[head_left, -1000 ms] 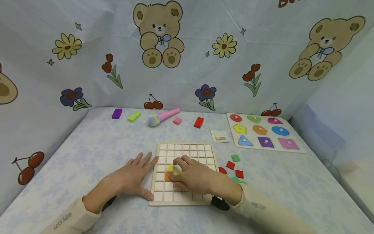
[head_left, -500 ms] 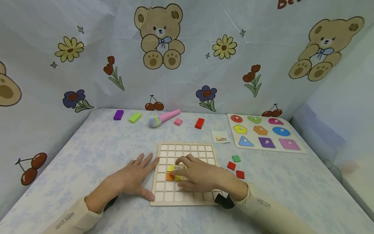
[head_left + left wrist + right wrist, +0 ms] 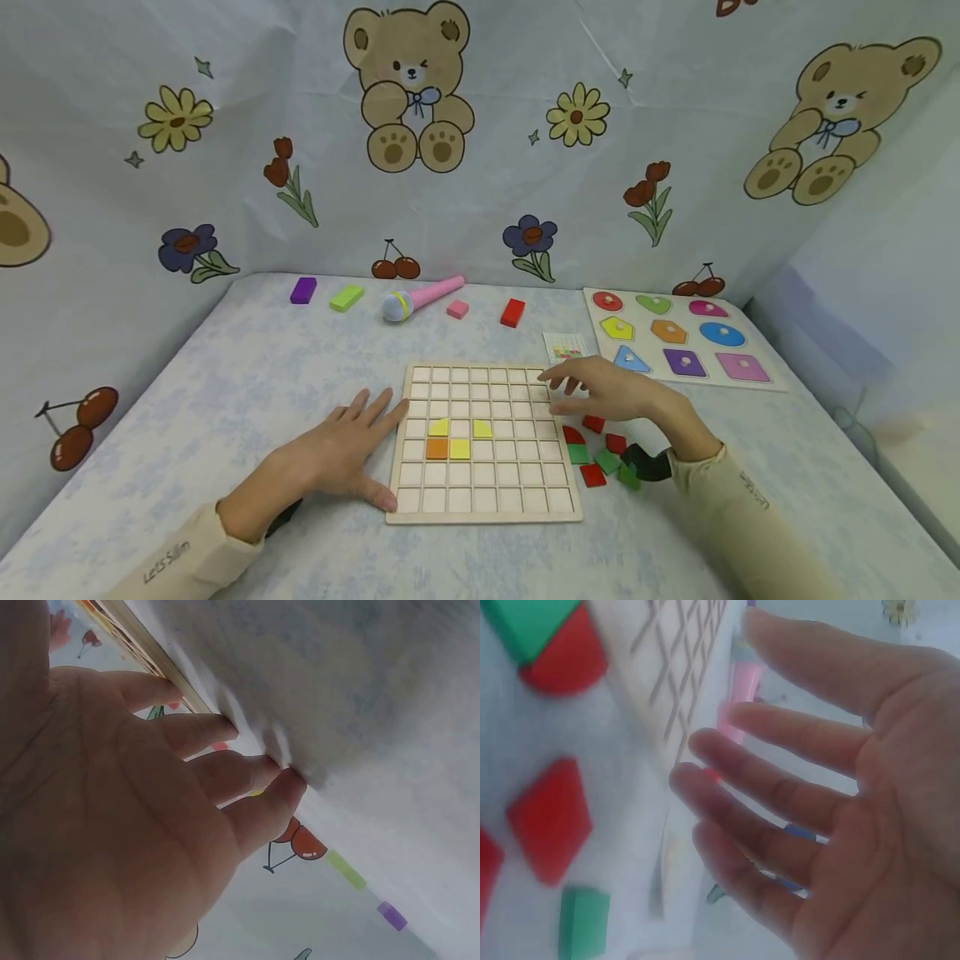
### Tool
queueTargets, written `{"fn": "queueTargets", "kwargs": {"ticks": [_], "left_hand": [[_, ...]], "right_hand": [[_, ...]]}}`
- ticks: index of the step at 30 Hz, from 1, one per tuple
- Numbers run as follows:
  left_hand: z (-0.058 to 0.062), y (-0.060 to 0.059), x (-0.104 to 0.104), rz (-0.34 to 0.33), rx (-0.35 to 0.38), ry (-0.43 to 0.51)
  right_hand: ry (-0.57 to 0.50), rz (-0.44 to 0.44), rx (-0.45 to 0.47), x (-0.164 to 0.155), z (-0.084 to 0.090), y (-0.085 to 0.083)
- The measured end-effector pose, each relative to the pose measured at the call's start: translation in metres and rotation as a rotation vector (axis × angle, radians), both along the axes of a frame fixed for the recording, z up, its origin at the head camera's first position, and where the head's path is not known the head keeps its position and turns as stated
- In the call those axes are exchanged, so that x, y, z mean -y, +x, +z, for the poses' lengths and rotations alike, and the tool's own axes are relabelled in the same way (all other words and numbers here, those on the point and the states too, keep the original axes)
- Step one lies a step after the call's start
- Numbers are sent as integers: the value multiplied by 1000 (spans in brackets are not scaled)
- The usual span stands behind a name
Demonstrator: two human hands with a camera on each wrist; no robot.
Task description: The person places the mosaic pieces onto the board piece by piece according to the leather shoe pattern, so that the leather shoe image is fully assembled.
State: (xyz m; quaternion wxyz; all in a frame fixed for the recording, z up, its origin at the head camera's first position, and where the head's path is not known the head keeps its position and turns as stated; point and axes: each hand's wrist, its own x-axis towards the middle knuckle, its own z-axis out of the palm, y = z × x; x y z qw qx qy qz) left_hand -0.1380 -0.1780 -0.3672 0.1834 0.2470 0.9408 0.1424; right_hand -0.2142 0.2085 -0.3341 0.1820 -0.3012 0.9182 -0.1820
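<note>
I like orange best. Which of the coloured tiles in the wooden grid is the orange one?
The orange tile is the left one in the lower pair, nearest the left hand. The other three tiles in the wooden grid are yellow.

Pale matt wooden grid board (image 3: 483, 492), painted tiles (image 3: 437, 448)

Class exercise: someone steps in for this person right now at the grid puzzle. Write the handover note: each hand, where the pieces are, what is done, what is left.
Left hand: flat on the table, fingers straight, touching the left edge of the grid board.
Right hand: open, holds nothing, above the board's right edge and the loose pieces.
Done: four tiles sit in the grid: a yellow piece, a yellow quarter-round, an orange square, a yellow square.
Left: most cells are bare; red and green pieces lie on the table right of the board. A small pattern card lies behind it.
</note>
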Motion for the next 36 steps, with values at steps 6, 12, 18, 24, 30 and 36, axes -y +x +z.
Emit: {"fn": "queueTargets", "kwargs": {"ticks": [6,12,18,24,30,36], "left_hand": [[-2,-1,1,3,-1,4],[-3,-1,2,7,-2,-5],[-2,0,2,7,-5,-7],[-1,-1,-1,0,7,-14],[-1,-1,-2,0,6,-15],[0,-1,-2,5,9,-16]], "right_hand": [[-27,-44,33,-24,-7,-19],[-58,-9,117,-29,-9,-19],[1,-6,233,-20,-8,-10],[23,37,271,-14,-4,4],[41,28,260,-10,-3,13],[56,-22,195,-9,-5,25]]}}
